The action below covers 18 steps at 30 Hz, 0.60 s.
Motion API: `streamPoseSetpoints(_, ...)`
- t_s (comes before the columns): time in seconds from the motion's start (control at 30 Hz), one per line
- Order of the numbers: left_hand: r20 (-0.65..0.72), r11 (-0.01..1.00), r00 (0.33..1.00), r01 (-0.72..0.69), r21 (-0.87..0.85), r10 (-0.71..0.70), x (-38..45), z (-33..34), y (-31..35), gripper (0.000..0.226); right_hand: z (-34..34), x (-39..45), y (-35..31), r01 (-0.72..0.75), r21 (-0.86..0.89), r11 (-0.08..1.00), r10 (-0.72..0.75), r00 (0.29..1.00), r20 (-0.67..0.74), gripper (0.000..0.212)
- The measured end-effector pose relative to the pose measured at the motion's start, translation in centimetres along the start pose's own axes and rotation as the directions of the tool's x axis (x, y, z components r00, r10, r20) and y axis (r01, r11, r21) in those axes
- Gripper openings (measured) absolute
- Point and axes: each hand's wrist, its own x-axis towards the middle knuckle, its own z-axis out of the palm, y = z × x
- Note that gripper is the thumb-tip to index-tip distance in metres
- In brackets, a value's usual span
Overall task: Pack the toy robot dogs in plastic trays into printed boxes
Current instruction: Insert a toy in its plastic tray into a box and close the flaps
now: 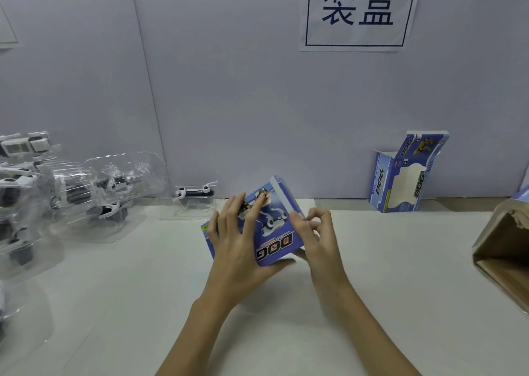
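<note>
Head view: far left of the hands, trayed dogs (86,192) pile against the wall, and one tray (194,196) sits just beyond the left hand. The left hand (237,241) grips the blue box (274,226) above the table (372,289), fingers over its printed face, thumb beneath. The right hand (317,232) pinches the box's right-end flap. This looks like closing a box; next, tuck that flap home squarely. Well right, an open box (400,181) stands, then a carton (503,255).
</note>
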Motion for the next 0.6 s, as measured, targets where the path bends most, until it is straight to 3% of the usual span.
streamPoseSetpoints(0.1, -0.008, 0.998, 0.998, -0.057, 0.023, 0.057, 0.1, -0.2, -1.1, 0.105, -0.3, 0.0, -0.4, 0.086, -0.163, 0.983, -0.070, 0.992, 0.101, 0.044)
streamPoseSetpoints(0.23, 0.057, 0.993, 0.994, -0.102, 0.058, 0.099, -0.1, -0.2, -3.1, 0.110, -0.5, 0.0, -0.6, 0.102, -0.261, 0.960, -0.038, 0.971, 0.237, 0.056)
streamPoseSetpoints(0.6, 0.032, 0.991, 0.995, -0.102, 0.082, 0.099, -0.3, 0.8, -2.7, 0.110, -0.5, 0.0, -0.2, 0.123, -0.215, 0.969, -0.098, 0.988, 0.123, 0.056)
